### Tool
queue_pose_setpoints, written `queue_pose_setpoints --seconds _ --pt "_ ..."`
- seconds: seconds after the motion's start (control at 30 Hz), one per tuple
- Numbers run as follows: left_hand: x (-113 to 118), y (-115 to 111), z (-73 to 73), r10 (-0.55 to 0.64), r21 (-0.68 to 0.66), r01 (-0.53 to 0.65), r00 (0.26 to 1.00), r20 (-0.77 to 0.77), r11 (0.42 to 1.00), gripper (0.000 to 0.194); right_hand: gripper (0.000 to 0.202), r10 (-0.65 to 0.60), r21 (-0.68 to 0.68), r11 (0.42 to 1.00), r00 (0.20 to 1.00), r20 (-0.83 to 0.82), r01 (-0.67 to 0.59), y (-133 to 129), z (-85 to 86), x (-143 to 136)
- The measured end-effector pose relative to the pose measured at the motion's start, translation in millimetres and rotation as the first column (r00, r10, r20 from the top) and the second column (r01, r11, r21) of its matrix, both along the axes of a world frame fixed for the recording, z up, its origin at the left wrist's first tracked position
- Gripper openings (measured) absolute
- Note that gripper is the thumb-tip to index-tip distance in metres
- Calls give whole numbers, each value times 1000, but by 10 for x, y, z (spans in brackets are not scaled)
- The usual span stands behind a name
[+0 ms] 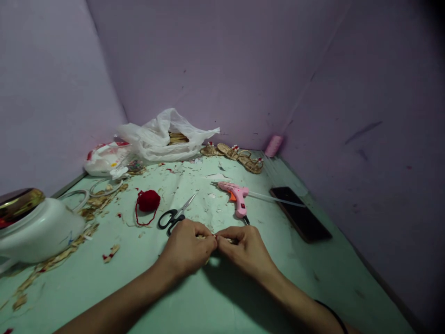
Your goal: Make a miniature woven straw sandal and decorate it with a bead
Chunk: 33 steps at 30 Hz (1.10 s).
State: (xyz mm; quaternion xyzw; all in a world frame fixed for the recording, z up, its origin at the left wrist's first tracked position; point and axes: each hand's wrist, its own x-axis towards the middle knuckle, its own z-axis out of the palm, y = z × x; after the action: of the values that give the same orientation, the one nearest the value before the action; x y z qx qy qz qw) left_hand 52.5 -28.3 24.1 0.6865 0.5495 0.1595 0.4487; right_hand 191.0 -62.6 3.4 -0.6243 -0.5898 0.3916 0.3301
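Note:
My left hand (pixel 190 244) and my right hand (pixel 246 249) meet low in the middle of the head view, fingertips pinched close together. Between them is a small straw-coloured piece (pixel 228 240) with a bit of red at the fingertips; the fingers hide most of it. Black-handled scissors (pixel 178 215) lie just beyond my left hand, blades slightly apart and pointing away. Beyond my right hand a pink glue gun (pixel 238 195) rests on its side, with a clear glue stick (pixel 269 198) sticking out of its back. A ball of red yarn (pixel 149 201) sits left of the scissors.
A dark phone (pixel 301 214) lies at right. Small woven straw sandals (pixel 239 157) and a pink thread spool (pixel 274 145) stand at the back, near a white plastic bag (pixel 156 139). At left are a white pot (pixel 45 229) and straw scraps (pixel 66 248) on the green tabletop (pixel 139 297).

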Motion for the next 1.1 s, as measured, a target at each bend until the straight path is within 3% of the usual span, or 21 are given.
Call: queue_pose_setpoints --seconds 0.57,0.73,0.87,0.93,1.0,1.1 --pt "28 -3 8 35 -46 -35 999 -15 998 20 25 13 -1 1000 1000 -21 -13 -3 -2 17" --pt "-139 161 34 -75 -157 98 986 146 983 30 24 -25 -97 995 977 -212 4 103 47 86" --pt "-240 300 7 -17 -239 76 971 239 968 34 23 -107 -223 974 931 -348 28 179 56 151" --pt "-244 332 -29 37 -298 29 976 213 954 32 22 -79 -199 980 957 -281 22 190 40 194" --pt "-237 333 -61 55 -289 -16 990 127 957 30 21 -15 -95 995 995 -98 6 183 25 248" --pt "-252 287 -64 4 57 1 996 -92 998 29 22 31 33 999 971 239 -40 147 40 327"
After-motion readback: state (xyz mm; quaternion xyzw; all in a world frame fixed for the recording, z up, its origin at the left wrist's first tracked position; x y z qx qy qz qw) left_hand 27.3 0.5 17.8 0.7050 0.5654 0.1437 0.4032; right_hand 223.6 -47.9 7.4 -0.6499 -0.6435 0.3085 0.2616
